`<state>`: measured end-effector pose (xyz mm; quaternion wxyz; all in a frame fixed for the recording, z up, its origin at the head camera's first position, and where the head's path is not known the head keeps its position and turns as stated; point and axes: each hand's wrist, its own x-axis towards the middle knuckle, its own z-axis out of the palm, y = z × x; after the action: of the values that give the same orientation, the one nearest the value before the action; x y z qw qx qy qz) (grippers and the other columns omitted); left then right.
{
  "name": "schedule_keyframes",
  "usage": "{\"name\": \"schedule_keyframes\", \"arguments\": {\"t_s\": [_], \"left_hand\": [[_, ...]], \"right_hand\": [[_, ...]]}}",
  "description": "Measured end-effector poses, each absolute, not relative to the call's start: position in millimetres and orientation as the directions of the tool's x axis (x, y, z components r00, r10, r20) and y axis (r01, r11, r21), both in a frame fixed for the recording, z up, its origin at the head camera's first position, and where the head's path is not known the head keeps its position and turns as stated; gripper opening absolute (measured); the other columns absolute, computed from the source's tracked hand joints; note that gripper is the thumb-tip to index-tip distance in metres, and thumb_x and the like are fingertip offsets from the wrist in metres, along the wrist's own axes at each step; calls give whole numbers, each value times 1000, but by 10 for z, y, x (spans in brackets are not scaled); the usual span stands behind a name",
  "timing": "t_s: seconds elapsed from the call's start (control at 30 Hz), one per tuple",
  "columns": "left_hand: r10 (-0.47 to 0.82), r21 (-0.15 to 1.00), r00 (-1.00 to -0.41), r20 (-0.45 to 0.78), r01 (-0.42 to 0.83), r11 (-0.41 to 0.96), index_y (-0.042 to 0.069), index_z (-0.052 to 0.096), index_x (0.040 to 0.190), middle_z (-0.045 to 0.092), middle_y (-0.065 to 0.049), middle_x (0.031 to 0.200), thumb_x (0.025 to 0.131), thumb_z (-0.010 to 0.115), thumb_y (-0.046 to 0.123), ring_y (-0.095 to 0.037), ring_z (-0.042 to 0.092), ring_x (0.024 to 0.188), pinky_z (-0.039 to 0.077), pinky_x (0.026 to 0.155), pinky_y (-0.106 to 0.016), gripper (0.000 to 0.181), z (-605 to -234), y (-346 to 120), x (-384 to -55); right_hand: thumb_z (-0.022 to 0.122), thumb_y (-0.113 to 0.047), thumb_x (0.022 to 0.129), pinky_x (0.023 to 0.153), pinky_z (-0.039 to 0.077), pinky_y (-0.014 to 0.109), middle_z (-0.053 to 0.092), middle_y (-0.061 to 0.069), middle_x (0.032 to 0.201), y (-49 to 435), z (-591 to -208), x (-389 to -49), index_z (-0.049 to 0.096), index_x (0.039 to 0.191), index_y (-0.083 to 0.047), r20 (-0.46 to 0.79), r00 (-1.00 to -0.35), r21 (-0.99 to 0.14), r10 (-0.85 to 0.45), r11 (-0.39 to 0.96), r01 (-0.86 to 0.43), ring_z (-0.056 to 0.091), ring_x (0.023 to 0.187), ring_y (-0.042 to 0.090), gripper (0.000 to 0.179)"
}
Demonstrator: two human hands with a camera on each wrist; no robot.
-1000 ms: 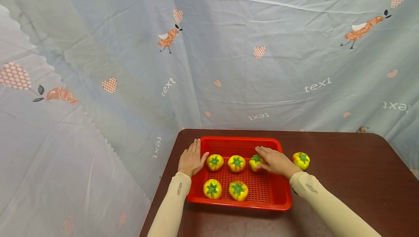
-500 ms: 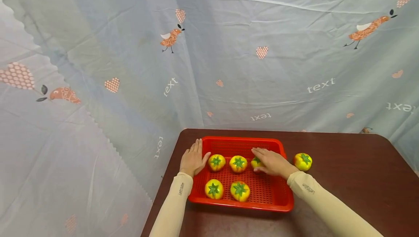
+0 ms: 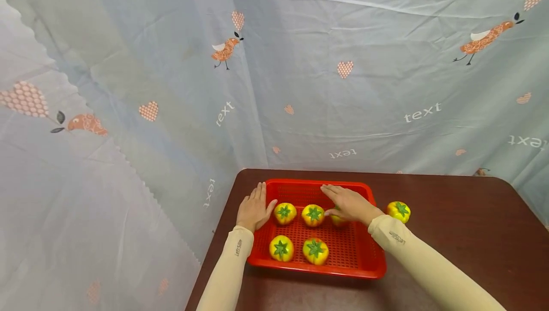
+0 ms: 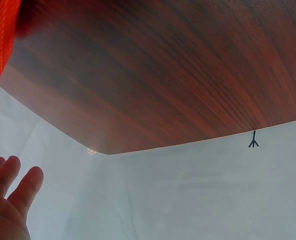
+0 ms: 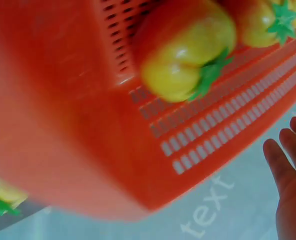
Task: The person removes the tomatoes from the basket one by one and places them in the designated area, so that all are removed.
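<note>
A red plastic basket (image 3: 317, 271) stands on the table with several yellow-and-red tomato-like fruits in it, each with a green star-shaped top. My left hand (image 3: 252, 210) lies along the basket's left rim, fingers straight; whether it touches the rim I cannot tell. Over the back right part of the basket is my right hand (image 3: 349, 204), fingers extended and holding nothing. It partly covers one fruit (image 3: 339, 220). In the right wrist view the fingers (image 5: 277, 162) show apart from the nearest fruit (image 5: 188, 55). Another fruit (image 3: 399, 211) sits on the table right of the basket.
The dark brown wooden table (image 3: 463, 234) extends to the right of the basket. A pale blue curtain (image 3: 300, 63) printed with birds and hearts hangs behind the table and along its left side.
My right hand has moved left over the basket, away from the back right fruit and toward the middle one. My left hand stays at the left rim. The head view has shifted slightly.
</note>
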<state>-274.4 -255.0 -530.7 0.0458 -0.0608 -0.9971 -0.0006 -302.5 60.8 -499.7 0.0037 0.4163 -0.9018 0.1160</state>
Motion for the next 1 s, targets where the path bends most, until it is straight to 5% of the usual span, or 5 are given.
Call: {"name": "schedule_keyframes", "arguments": {"t_s": [0.5,1.0], "left_hand": [[118,-12,-989,86,117,993,0,26,154,33,-16,158,102,33,52,-29,40,141,39,112,-45,73,-5309,-2534,-2748],[122,-18,-988,92,121,992,1,26,154,34,-15,157,102,32,54,-29,42,140,40,110,-45,74,-5316,-2524,-2762]], "right_hand": [[63,-38,94,110,39,53,44,22,149,310,-5353,-2973,41,146,2,-82,-697,-275,-712,689,-671,44,137,40,70],[60,-28,98,109,40,51,43,21,149,166,-5500,-2939,39,147,4,-17,-714,-282,-700,688,-668,46,135,39,62]]}}
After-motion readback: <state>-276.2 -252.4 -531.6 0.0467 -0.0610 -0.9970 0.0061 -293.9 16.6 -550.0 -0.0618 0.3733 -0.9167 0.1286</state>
